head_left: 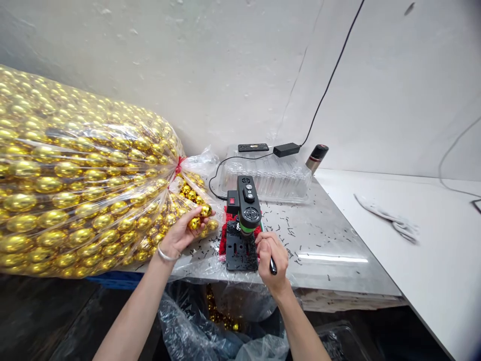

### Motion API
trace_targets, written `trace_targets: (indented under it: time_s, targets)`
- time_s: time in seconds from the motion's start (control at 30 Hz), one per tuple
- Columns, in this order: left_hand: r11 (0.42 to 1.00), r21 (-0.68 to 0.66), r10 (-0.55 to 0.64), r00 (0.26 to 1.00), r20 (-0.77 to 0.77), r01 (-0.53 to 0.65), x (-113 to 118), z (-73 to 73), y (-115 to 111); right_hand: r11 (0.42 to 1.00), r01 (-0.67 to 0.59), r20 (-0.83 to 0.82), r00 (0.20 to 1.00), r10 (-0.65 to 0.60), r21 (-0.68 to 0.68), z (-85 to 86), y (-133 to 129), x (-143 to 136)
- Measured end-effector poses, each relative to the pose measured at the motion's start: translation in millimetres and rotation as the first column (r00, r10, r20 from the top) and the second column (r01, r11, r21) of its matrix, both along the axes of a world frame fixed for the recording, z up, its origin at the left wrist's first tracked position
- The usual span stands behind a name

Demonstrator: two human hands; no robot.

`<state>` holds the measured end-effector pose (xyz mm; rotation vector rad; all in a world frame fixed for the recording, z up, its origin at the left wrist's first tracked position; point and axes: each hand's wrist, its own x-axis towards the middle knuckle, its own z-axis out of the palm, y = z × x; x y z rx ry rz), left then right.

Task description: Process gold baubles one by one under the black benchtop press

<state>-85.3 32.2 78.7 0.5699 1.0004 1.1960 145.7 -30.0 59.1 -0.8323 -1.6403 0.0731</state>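
My left hand (183,231), with a bangle at the wrist, is closed on two shiny gold balls (194,223) at the mouth of a plastic bag. My right hand (273,258) is wrapped round a tool with a black handle (273,266); its working end is hidden behind my fingers. Between the hands stands a small black bench machine (248,200) with a red switch and a green ring low on its head. Its slotted black base plate (241,253) rests on red material (223,240), with dark shavings about it.
A huge clear sack of gold balls (75,185), tied with red, fills the left. Behind the machine are a clear plastic tray (270,180), a power adapter (286,149) and a flask (316,158). Below the table edge hangs an open plastic bag (195,321) holding gold balls.
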Motion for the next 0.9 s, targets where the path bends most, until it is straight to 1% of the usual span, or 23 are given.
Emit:
trace_targets:
  time_s: [0.1,0.17,0.27,0.37,0.5,0.6,0.73,0.83,0.9]
  targets:
    - [0.995,-0.090,-0.020,0.992,0.124,0.031,13.3,-14.6,-25.7,1.000,-0.001,0.003,1.000,0.001,0.010,-0.6,0.5,0.5]
    - [0.990,-0.130,-0.035,0.985,0.170,0.058,21.6,-26.3,-35.5,1.000,-0.008,0.004,1.000,0.008,0.017,-0.7,0.9,0.6]
    - [0.977,-0.192,-0.055,0.978,0.200,0.094,31.7,-43.4,-40.7,1.000,-0.013,0.009,1.000,0.012,0.017,0.2,1.2,1.1]
    - [0.972,-0.213,-0.059,0.983,0.174,0.096,40.5,-56.8,-40.1,1.000,-0.006,0.017,1.000,0.006,0.012,2.0,1.0,1.6]
    - [0.989,-0.130,-0.060,0.995,0.076,0.069,50.9,-66.3,-38.6,1.000,-0.007,0.021,1.000,0.007,0.015,4.2,0.3,1.5]
    - [0.990,-0.126,-0.074,0.997,-0.024,0.070,56.1,-67.3,-38.6,1.000,-0.008,0.022,1.000,0.007,0.016,5.9,-0.2,1.1]
    - [0.991,-0.109,-0.086,0.991,-0.098,0.075,62.0,-67.9,-38.5,1.000,-0.003,0.022,1.000,0.003,0.001,12.5,0.9,1.5]
    - [0.994,-0.028,-0.107,0.964,-0.244,0.103,69.3,-74.8,-36.1,1.000,-0.001,0.009,1.000,0.001,-0.024,21.1,3.2,1.7]
    - [0.992,0.047,-0.094,0.923,-0.373,0.120,75.3,-81.4,-33.7,0.999,0.005,-0.006,1.000,-0.005,-0.039,26.5,4.7,1.4]
